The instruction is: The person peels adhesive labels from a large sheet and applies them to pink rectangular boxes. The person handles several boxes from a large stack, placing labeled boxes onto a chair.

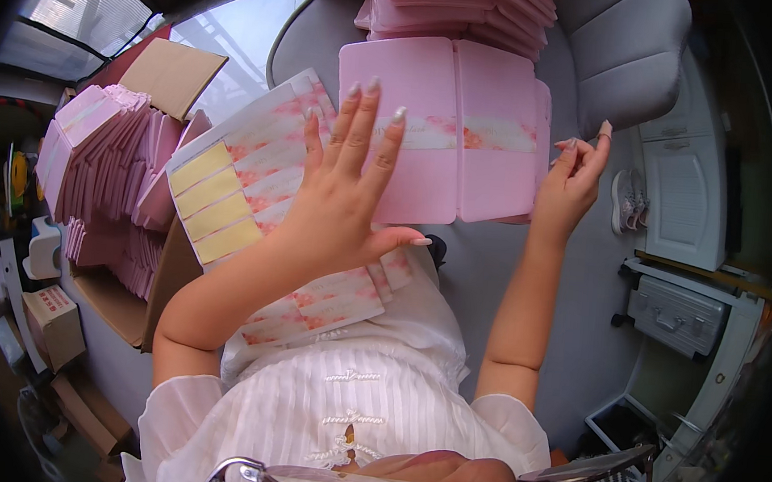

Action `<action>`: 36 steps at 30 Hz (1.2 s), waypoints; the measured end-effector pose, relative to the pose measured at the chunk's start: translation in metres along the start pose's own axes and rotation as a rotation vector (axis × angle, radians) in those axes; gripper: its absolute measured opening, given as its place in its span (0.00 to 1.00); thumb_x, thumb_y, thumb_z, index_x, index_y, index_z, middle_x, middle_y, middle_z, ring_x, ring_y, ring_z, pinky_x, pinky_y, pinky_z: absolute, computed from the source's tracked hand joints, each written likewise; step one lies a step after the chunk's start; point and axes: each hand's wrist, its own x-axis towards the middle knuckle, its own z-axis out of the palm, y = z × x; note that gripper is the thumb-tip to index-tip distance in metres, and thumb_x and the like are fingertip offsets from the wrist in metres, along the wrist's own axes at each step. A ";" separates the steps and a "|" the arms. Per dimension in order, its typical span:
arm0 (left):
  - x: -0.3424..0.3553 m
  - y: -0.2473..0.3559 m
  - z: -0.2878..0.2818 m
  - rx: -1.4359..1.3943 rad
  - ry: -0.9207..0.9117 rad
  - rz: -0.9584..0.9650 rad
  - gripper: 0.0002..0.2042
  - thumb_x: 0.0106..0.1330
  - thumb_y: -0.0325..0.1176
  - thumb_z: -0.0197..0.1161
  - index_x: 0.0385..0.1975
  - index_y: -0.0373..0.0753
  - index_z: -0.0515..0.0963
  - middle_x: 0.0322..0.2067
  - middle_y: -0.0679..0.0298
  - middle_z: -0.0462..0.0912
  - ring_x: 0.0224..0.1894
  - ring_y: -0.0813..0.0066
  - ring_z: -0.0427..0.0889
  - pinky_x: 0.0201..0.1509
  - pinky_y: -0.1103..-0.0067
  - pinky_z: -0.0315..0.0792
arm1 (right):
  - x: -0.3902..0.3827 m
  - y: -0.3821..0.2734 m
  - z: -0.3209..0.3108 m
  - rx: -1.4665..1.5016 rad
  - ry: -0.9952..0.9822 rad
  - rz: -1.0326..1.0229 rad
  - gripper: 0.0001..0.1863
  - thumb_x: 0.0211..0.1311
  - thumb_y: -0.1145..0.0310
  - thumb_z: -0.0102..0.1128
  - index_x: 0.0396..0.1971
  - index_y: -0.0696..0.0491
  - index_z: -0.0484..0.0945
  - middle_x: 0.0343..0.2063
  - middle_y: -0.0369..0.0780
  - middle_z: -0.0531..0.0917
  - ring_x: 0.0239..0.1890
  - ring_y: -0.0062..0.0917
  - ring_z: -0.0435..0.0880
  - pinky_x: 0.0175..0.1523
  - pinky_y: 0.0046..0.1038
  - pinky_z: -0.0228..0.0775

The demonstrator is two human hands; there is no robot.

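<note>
You were midway through labelling, by the look of it: your left hand (345, 180) lay flat with fingers spread, grasping nothing, its fingertips pressing on the unfolded pink box blank (452, 129) where a floral sticker strip (492, 134) ran across the panels. Your right hand (574, 178) was open too, fingers loosely curled against the blank's right edge, steadying rather than clamping it. The blank rested in front of you on a stack of the same pink blanks (460, 9) piled on a grey chair (627, 52). The sticker sheet (246, 186), with yellow backing bared where strips had gone, lay across your lap under your left forearm. I judged that the next move called for smoothing the strip down flat without creases while the right hand kept the blank from sliding. The open cardboard carton (126, 303) at your left held rows of pink folded blanks (105, 168) standing on edge, packed close
</note>
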 end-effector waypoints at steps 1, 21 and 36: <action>-0.008 -0.006 0.001 -0.173 0.015 -0.086 0.47 0.59 0.53 0.62 0.69 0.32 0.44 0.69 0.40 0.41 0.73 0.48 0.40 0.70 0.55 0.42 | -0.007 -0.007 -0.004 0.000 -0.028 -0.031 0.35 0.66 0.64 0.53 0.67 0.58 0.50 0.37 0.42 0.79 0.39 0.33 0.80 0.49 0.33 0.70; -0.002 -0.011 -0.057 -1.299 0.391 -0.022 0.37 0.70 0.42 0.47 0.70 0.35 0.34 0.72 0.55 0.36 0.74 0.65 0.37 0.72 0.67 0.39 | 0.003 -0.126 -0.020 0.473 0.126 -0.206 0.41 0.56 0.72 0.67 0.64 0.65 0.52 0.51 0.47 0.78 0.52 0.29 0.77 0.55 0.27 0.72; -0.002 -0.104 -0.094 -0.874 0.446 -0.203 0.23 0.73 0.42 0.46 0.62 0.34 0.63 0.62 0.57 0.66 0.66 0.70 0.63 0.70 0.73 0.53 | 0.141 -0.119 0.060 -0.124 0.136 -0.514 0.28 0.66 0.60 0.52 0.60 0.60 0.61 0.53 0.42 0.78 0.56 0.40 0.76 0.60 0.34 0.67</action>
